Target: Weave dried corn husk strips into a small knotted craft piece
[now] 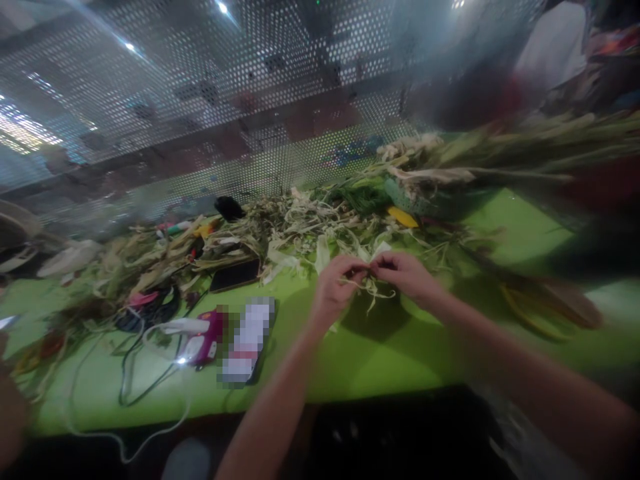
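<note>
My left hand (334, 288) and my right hand (404, 275) meet over the green tabletop (395, 370), fingertips pinched almost together. Between them they grip a small bunch of pale husk strips (371, 291), which look like dried corn husk. Thin curled ends hang below the fingers, and wider pale pieces stick up behind them. My fingers cover the point where the strips are gripped. Just beyond the hands lies a loose heap of husk strips (305, 217) with tangled fibres.
Left of my arms lie a phone with a lit screen (250, 337), a dark phone (235, 275) and a purple device (207, 340) with cables. Long stalks (505, 147) lie back right. A blurred yellow-rimmed object (533, 313) is at right. A perforated screen (260, 93) stands behind.
</note>
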The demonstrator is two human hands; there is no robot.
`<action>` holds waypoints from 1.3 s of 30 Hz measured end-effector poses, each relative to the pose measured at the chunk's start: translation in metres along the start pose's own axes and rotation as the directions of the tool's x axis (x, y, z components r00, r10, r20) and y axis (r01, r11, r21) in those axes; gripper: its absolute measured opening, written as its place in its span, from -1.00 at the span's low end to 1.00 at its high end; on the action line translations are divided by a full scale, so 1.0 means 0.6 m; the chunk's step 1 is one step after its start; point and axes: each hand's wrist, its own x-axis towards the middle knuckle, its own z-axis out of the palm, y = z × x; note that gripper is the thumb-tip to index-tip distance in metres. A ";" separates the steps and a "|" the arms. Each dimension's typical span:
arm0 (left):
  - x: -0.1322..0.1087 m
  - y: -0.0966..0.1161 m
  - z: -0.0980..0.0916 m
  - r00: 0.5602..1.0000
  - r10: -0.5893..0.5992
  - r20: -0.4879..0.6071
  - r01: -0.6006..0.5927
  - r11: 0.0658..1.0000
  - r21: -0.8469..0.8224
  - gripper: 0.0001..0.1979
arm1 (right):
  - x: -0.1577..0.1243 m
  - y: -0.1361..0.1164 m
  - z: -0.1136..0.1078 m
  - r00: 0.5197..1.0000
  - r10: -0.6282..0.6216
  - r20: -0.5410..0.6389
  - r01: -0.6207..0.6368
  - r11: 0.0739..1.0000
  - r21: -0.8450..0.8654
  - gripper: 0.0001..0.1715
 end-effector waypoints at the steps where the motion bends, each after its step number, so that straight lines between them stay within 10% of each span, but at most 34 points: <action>1: 0.001 0.000 0.000 1.000 0.013 -0.008 -0.013 1.000 0.009 -0.89 | 0.000 0.000 0.000 1.000 -0.002 0.001 0.002 1.000 0.005 -0.70; 11: 0.001 0.016 0.003 0.965 -0.258 -0.039 0.245 0.948 -0.205 -0.92 | 0.000 0.001 -0.001 1.000 -0.007 -0.003 0.007 1.000 0.012 -0.76; 23: 0.005 0.039 -0.009 0.848 -0.516 0.118 0.392 0.462 -0.795 -0.71 | -0.003 -0.007 -0.003 0.996 0.065 0.059 -0.076 0.976 0.205 -0.66; 39: 0.004 0.039 -0.010 0.932 -0.356 0.067 0.340 0.792 -0.507 -0.81 | -0.003 -0.001 -0.004 0.987 0.148 0.056 -0.152 0.986 0.071 -0.58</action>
